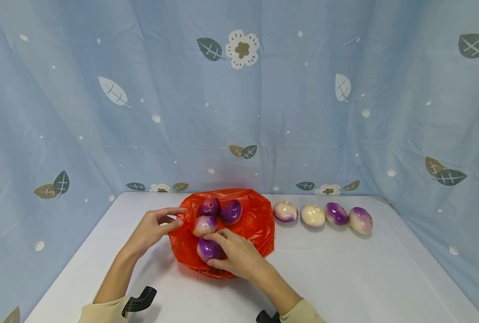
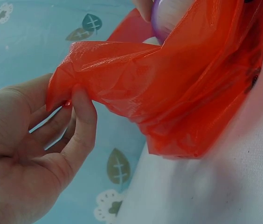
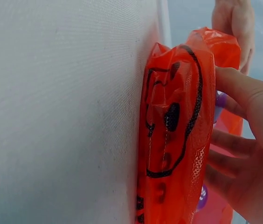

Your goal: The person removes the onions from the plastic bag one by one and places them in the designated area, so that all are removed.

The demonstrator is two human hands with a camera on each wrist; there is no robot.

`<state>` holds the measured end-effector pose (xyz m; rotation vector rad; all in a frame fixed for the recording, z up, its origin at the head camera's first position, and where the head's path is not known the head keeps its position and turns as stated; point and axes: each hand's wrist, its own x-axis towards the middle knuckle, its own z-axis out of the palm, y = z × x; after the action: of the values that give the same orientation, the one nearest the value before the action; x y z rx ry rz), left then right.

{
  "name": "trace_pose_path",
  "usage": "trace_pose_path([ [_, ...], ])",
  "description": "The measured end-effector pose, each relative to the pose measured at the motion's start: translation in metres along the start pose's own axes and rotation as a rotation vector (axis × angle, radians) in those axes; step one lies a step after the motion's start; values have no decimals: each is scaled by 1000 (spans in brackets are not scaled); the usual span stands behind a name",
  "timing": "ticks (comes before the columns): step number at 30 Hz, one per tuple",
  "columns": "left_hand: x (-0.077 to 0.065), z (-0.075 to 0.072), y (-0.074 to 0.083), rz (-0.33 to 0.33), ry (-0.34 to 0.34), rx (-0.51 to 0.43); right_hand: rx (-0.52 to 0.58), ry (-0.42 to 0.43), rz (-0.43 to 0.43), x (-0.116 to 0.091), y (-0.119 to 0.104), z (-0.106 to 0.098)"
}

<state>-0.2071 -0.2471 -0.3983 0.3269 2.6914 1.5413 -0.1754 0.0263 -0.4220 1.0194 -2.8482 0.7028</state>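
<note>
A red plastic bag (image 1: 259,220) lies on the table, its mouth spread wide. My left hand (image 1: 152,229) pinches the bag's left rim between thumb and fingers; the left wrist view shows the gathered plastic (image 2: 122,88) in that grip. Inside the bag, my right hand (image 1: 239,253) holds a glossy purple-and-white onion (image 1: 208,249) near the front edge, thumb on the near side and fingers over the far side. Beyond it in the bag sit a paler onion (image 1: 204,226) and two dark purple ones, the left onion (image 1: 209,207) and the right onion (image 1: 231,211). The right palm's underside is partly hidden.
Right of the bag, several more onions stand in a row on the white table (image 1: 344,278): a pale onion (image 1: 285,211) nearest the bag and a purple-topped onion (image 1: 361,220) at the far end. A blue patterned curtain (image 1: 287,112) hangs behind and at both sides.
</note>
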Motion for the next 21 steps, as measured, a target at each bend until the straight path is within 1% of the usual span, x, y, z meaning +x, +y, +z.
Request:
trace_pose_path([
  [6, 0, 0, -1, 6, 2, 4, 23, -3, 13, -1, 0, 0],
  [16, 1, 0, -1, 14, 1, 3, 27, 12, 11, -1, 2, 0],
  [21, 1, 1, -1, 13, 1, -2, 27, 3, 14, -2, 4, 0],
])
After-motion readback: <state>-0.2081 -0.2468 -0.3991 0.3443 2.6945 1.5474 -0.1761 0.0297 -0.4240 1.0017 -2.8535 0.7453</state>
